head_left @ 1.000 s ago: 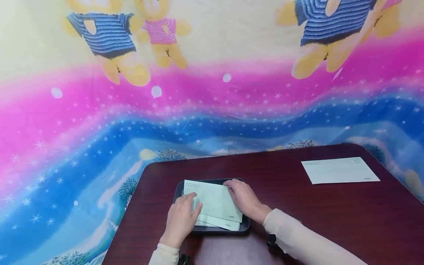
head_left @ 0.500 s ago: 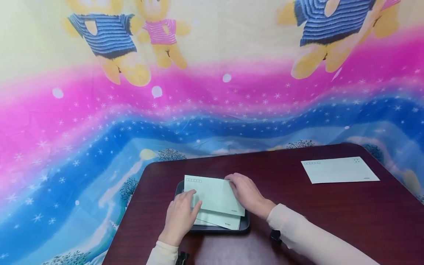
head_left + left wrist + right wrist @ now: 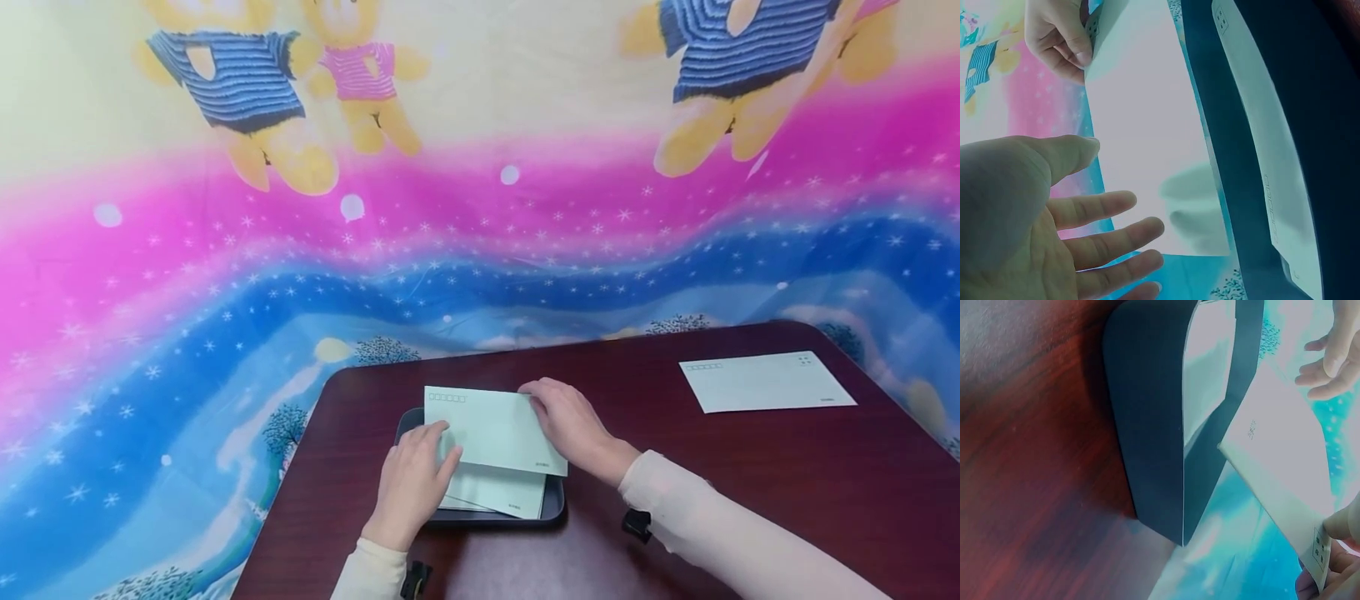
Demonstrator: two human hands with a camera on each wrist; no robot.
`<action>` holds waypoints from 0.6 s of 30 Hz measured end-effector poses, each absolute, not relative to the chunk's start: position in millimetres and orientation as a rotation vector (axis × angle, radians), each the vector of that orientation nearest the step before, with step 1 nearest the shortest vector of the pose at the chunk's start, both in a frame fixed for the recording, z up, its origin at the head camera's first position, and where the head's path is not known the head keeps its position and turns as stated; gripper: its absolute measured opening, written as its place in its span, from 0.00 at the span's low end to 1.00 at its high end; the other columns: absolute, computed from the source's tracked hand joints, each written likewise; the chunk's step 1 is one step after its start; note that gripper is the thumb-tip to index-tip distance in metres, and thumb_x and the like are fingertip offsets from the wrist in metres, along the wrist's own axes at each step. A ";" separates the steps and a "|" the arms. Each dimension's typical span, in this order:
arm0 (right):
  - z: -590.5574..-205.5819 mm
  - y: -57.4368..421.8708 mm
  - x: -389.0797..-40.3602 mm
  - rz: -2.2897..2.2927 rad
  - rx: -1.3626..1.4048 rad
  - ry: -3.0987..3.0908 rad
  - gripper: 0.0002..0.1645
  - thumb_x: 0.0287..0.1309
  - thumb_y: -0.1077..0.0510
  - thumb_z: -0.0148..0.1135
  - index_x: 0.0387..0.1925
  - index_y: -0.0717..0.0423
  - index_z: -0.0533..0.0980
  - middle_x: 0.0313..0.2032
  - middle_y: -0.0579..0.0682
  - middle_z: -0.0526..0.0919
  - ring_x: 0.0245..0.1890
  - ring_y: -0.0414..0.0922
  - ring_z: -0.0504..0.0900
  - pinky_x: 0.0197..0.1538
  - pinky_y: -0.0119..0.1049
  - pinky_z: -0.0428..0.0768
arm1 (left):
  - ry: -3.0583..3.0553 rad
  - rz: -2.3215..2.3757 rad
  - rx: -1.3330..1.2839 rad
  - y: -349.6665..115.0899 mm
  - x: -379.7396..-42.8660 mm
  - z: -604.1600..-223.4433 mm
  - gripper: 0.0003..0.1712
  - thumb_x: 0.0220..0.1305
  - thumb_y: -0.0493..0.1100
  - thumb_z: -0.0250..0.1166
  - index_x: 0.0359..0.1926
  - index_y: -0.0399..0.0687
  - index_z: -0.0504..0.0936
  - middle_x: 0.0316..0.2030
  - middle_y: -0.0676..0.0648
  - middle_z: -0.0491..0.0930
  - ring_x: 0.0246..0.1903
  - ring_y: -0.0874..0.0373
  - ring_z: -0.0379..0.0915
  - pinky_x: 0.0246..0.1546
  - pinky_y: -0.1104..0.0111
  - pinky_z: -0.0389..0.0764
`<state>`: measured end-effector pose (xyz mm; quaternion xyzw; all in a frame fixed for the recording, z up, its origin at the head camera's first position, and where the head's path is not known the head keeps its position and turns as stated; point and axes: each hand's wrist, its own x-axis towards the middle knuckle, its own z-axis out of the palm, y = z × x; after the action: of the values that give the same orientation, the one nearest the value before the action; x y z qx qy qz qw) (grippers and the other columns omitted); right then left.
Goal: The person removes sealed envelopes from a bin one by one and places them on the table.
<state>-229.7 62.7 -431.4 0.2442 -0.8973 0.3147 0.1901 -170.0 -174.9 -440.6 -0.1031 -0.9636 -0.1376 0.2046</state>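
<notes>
My right hand (image 3: pixel 573 421) pinches a pale green envelope (image 3: pixel 495 433) by its far right corner; in the right wrist view, thumb and fingers clasp the stamp corner. That envelope is tilted and raised over a dark tray (image 3: pixel 557 507). Beneath it, another envelope (image 3: pixel 504 490) lies in the tray on top of further paper, partly hidden. My left hand (image 3: pixel 411 483) hovers at the tray's left side with its fingers extended. In the left wrist view, this hand (image 3: pixel 1029 219) has its fingers spread beside the lifted envelope (image 3: pixel 1141 125), holding nothing.
One more envelope (image 3: pixel 768 385) lies flat at the right rear of the dark red wooden table (image 3: pixel 675 500). Behind the table hangs a colourful curtain (image 3: pixel 480 250) printed with bears and snowflakes.
My right hand has lifted the top envelope and carried it slightly away and to the right, baring more of the one below. My left hand has hardly moved.
</notes>
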 end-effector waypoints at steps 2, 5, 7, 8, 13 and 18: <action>-430.8 65.5 -230.0 0.879 0.679 -2.520 0.12 0.59 0.64 0.57 0.43 0.53 0.81 0.36 0.44 0.82 0.37 0.38 0.79 0.40 0.35 0.77 | -2.683 -0.382 -0.301 -173.4 -170.0 -440.0 0.24 0.60 0.56 0.60 0.52 0.48 0.80 0.47 0.47 0.81 0.49 0.49 0.75 0.41 0.52 0.76; -429.0 70.0 -230.1 0.879 0.671 -2.522 0.12 0.59 0.65 0.57 0.42 0.53 0.81 0.36 0.44 0.82 0.38 0.39 0.80 0.41 0.36 0.78 | -2.680 -0.372 -0.318 -171.3 -170.0 -439.4 0.24 0.60 0.56 0.61 0.52 0.48 0.80 0.46 0.47 0.81 0.48 0.49 0.75 0.41 0.52 0.77; -428.0 72.9 -230.5 0.876 0.666 -2.520 0.12 0.58 0.65 0.57 0.42 0.53 0.81 0.37 0.45 0.83 0.38 0.39 0.80 0.41 0.37 0.78 | -2.679 -0.365 -0.327 -170.0 -169.9 -438.9 0.24 0.60 0.55 0.61 0.52 0.47 0.80 0.46 0.47 0.81 0.48 0.49 0.75 0.40 0.53 0.77; -427.3 74.3 -230.7 0.874 0.666 -2.519 0.12 0.58 0.65 0.57 0.42 0.53 0.81 0.37 0.45 0.83 0.38 0.39 0.80 0.41 0.37 0.78 | -2.678 -0.363 -0.332 -169.4 -169.8 -438.7 0.24 0.60 0.55 0.61 0.52 0.47 0.80 0.46 0.47 0.81 0.48 0.49 0.75 0.40 0.53 0.77; -425.1 81.1 -231.8 0.864 0.663 -2.511 0.12 0.59 0.65 0.57 0.42 0.53 0.82 0.37 0.45 0.83 0.39 0.40 0.80 0.41 0.38 0.78 | -2.681 -0.348 -0.344 -166.1 -169.1 -437.9 0.24 0.60 0.55 0.60 0.52 0.47 0.80 0.46 0.47 0.81 0.49 0.49 0.74 0.39 0.54 0.77; -423.2 87.8 -231.7 0.856 0.655 -2.505 0.12 0.59 0.65 0.57 0.42 0.53 0.82 0.37 0.46 0.83 0.39 0.41 0.80 0.43 0.40 0.78 | -2.686 -0.341 -0.360 -163.3 -169.2 -438.2 0.24 0.60 0.56 0.60 0.52 0.47 0.80 0.46 0.47 0.81 0.49 0.50 0.74 0.40 0.54 0.77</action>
<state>-231.7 87.8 -423.2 0.2349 -0.8989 0.3072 0.2060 -169.2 -163.3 -438.2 -0.1290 -0.9628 -0.1221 0.2035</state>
